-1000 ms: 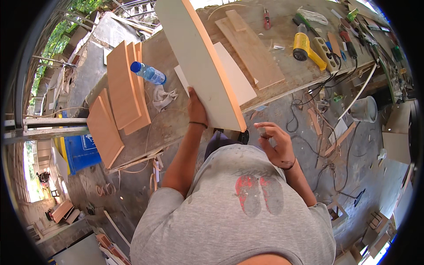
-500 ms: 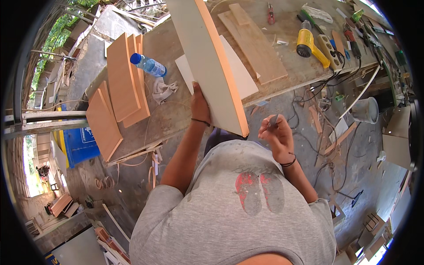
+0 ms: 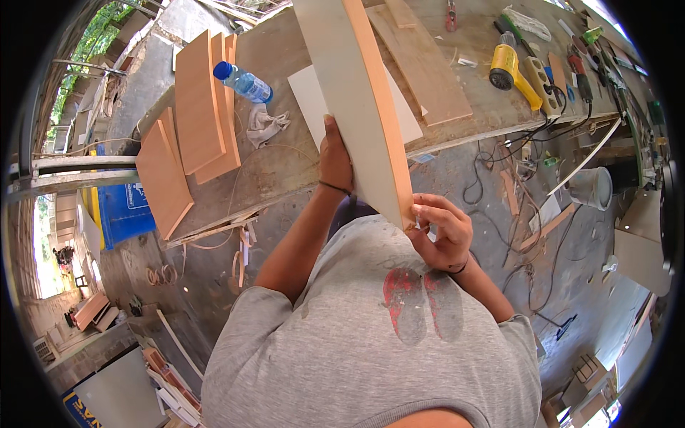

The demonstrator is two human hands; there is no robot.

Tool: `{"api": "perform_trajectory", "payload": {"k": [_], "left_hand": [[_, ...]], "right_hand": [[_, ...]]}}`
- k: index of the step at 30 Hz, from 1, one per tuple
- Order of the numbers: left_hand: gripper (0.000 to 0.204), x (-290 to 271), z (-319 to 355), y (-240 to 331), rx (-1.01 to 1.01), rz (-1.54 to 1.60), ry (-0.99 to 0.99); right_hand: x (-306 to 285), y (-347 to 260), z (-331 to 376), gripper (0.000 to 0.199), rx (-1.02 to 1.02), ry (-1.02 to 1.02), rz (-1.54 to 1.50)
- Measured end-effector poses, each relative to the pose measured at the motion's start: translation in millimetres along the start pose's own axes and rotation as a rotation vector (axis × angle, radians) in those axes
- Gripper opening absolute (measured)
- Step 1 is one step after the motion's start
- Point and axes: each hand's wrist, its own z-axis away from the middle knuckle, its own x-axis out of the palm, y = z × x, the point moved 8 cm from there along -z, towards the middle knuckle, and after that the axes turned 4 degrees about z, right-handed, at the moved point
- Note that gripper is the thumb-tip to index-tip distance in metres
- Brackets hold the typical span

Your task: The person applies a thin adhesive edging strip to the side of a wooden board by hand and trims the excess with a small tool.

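Note:
A long pale board (image 3: pixel 342 93) with an orange-brown edge strip (image 3: pixel 389 114) stands tilted over the workbench, its near end close to my shirt. Closed round its left side is my left hand (image 3: pixel 337 157), the thumb lying along the pale face. At the near corner, my right hand (image 3: pixel 444 232) has its fingers bent together against the edge strip. Whatever is in those fingers is hidden. A white sheet (image 3: pixel 307 96) lies on the bench beneath the board.
Brown panels (image 3: pixel 200 107), a water bottle (image 3: pixel 244 82) and a crumpled rag (image 3: pixel 266 125) lie on the bench's left. A yellow heat gun (image 3: pixel 505 68), a power strip (image 3: pixel 542 85) and a wooden plank (image 3: pixel 421 71) are on its right. Cables and a bucket (image 3: pixel 591 187) stand on the floor.
My right hand has moved up against the board's near corner; the small dark flat piece seen in its fingers is now hidden. The board and my left hand have shifted slightly right in view.

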Motion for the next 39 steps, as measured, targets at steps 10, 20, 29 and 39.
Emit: {"api": "perform_trajectory", "payload": {"k": [10, 20, 29, 39], "left_hand": [[0.071, 11, -2, 21, 0.077, -0.067, 0.084], [0.061, 10, -5, 11, 0.082, 0.159, 0.087], [0.059, 14, -5, 22, 0.115, 0.084, 0.085], [0.057, 16, -16, 23, 0.183, 0.113, 0.026]], "right_hand": [[-12, -11, 2, 0.033, -0.272, 0.128, 0.217], [-24, 4, 10, 0.022, -0.053, 0.192, 0.024], [-21, 0, -3, 0.033, 0.014, 0.06, -0.031], [-22, -1, -2, 0.036, -0.009, 0.056, -0.045]]}}
